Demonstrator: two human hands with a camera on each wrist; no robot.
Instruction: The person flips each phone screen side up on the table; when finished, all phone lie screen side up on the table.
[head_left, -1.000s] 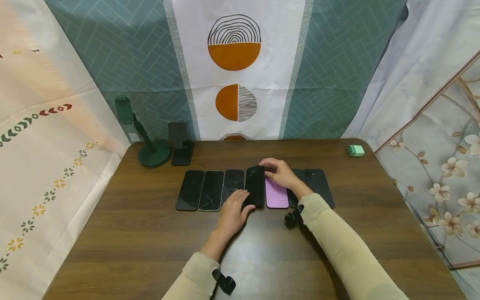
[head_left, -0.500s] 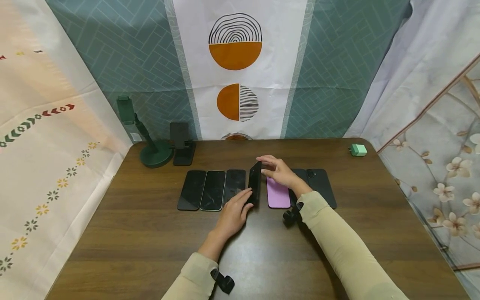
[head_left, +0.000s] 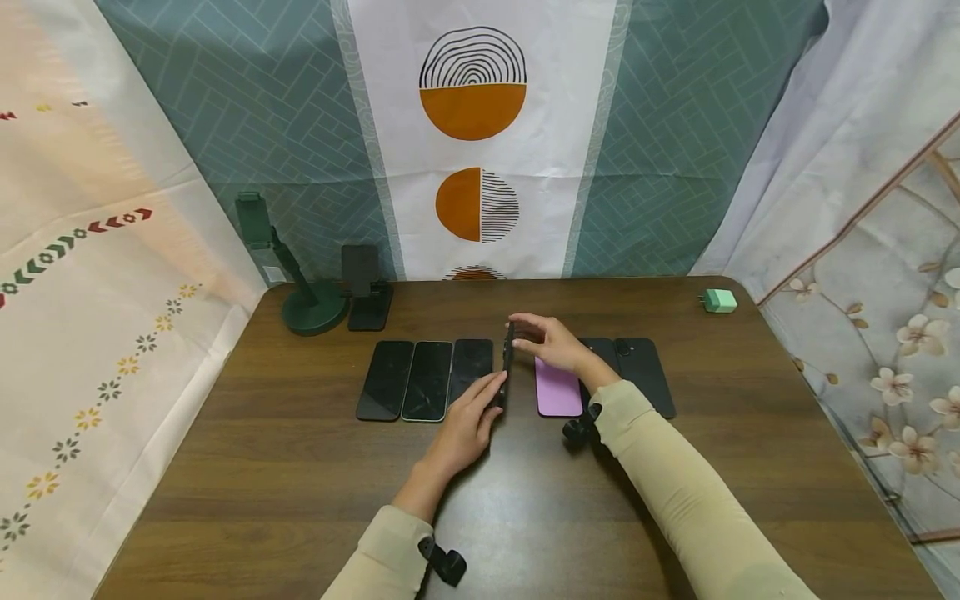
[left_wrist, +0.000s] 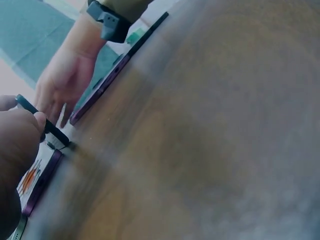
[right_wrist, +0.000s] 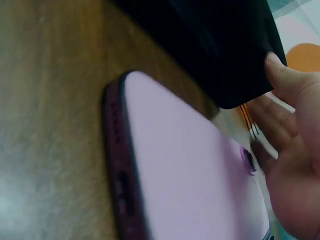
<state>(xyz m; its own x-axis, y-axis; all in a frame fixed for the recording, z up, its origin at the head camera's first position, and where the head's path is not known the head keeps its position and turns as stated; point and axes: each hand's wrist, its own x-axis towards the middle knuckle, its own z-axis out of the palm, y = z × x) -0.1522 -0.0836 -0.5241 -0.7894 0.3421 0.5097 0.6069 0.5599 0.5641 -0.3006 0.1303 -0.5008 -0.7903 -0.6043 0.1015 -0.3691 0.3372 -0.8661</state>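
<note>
A black phone (head_left: pixel 508 358) stands on its long edge in the middle of a row of phones. My left hand (head_left: pixel 467 429) holds its near end; the left wrist view shows thumb and fingers on either side of the phone (left_wrist: pixel 56 134). At the far end my right hand (head_left: pixel 557 346) pinches the same phone, thumb against its flat face (right_wrist: pixel 225 55) in the right wrist view. A pink phone (head_left: pixel 558 387) lies back up, partly beneath the right hand. Left of the raised phone, a dark phone (head_left: pixel 471 364) lies screen up, its near part hidden by the left hand.
Two more phones lie screen up at left, a black one (head_left: pixel 385 381) and a pale-edged one (head_left: pixel 427 381). Dark phones (head_left: pixel 645 375) lie right of the pink one. Behind stand a green phone stand (head_left: pixel 315 308), a black stand (head_left: pixel 367 308) and a green charger (head_left: pixel 720 301).
The black phone has turned from nearly flat, with its back showing, up onto its long edge. Both hands have kept hold of it, and the right hand has shifted slightly left.
</note>
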